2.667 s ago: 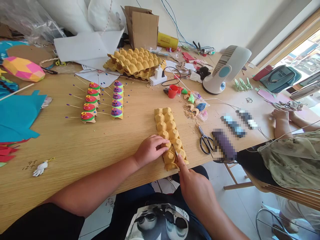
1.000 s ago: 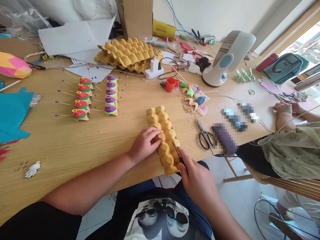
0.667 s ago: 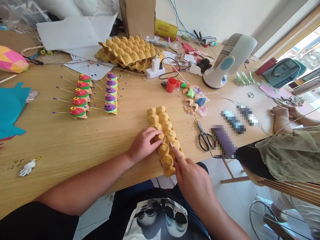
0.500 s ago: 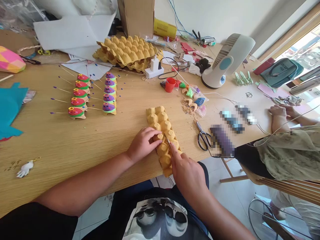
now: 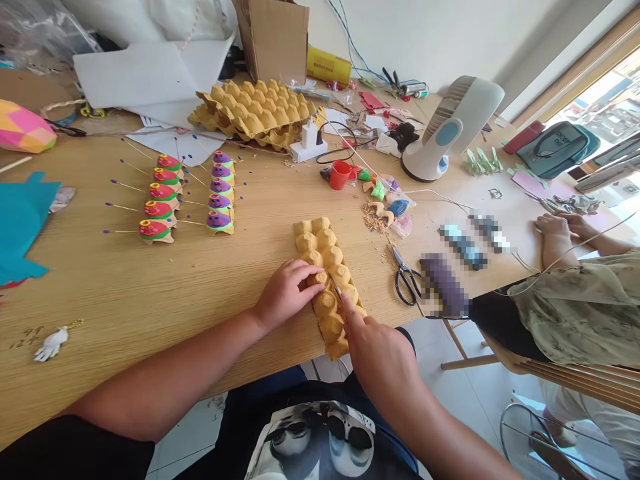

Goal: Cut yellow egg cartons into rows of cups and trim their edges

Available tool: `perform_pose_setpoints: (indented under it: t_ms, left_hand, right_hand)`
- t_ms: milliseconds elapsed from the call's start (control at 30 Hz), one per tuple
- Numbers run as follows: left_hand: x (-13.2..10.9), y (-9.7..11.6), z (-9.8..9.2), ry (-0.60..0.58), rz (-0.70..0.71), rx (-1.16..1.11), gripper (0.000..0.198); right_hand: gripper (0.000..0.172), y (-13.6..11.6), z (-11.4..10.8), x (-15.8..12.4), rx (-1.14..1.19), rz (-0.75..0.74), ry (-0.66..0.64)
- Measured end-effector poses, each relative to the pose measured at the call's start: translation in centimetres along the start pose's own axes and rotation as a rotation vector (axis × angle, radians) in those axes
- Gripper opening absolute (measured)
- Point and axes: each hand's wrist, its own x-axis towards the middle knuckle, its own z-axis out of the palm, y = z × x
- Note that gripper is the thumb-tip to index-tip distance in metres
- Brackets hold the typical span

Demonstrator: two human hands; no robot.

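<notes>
The egg-carton strip (image 5: 320, 250) lies at the bench (image 5: 150, 287) edge, its near half under both hands: the left hand (image 5: 285, 293) presses curled fingers (image 5: 310, 272) onto it without gripping, and the right hand (image 5: 380, 357) is closed on a thin blade (image 5: 339, 292) just right of those fingers. Moulded pulp looks light, stiff yet crushable — best pinned on the ridges between cups, close beside the blade. The blade's handle is hidden in the fist — part of the strip's near end too.

Under the fingers (image 5: 309, 272) of the left hand (image 5: 283, 297), the egg-tray strip (image 5: 323, 243) is rough, matt paper pulp. The blade (image 5: 339, 292) in the right hand (image 5: 383, 353) is shiny metal; the table (image 5: 150, 287) beside the fingers is smooth, grained wood.
</notes>
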Motion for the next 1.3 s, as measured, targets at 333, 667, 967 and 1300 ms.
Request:
perform_pose_setpoints:
  t_ms: [333, 667, 967, 1300]
  left_hand:
    - [0.1, 0.3, -0.1, 0.006, -0.005, -0.01, 0.022]
    - [0.1, 0.4, -0.2, 0.006, -0.022, -0.009, 0.024]
    - [0.2, 0.4, -0.2, 0.008, -0.028, -0.011, 0.022]
    - [0.3, 0.4, -0.2, 0.002, -0.058, -0.039, 0.021]
  right_hand:
    - [0.072, -0.5, 0.0, 0.3, -0.028, 0.002, -0.008]
    - [0.069, -0.5, 0.4, 0.5, -0.012, 0.014, -0.018]
    - [0.068, -0.3, 0.3, 0.4, -0.014, 0.013, -0.031]
    - [0.072, -0.3, 0.0, -0.3, -0.041, 0.011, -0.037]
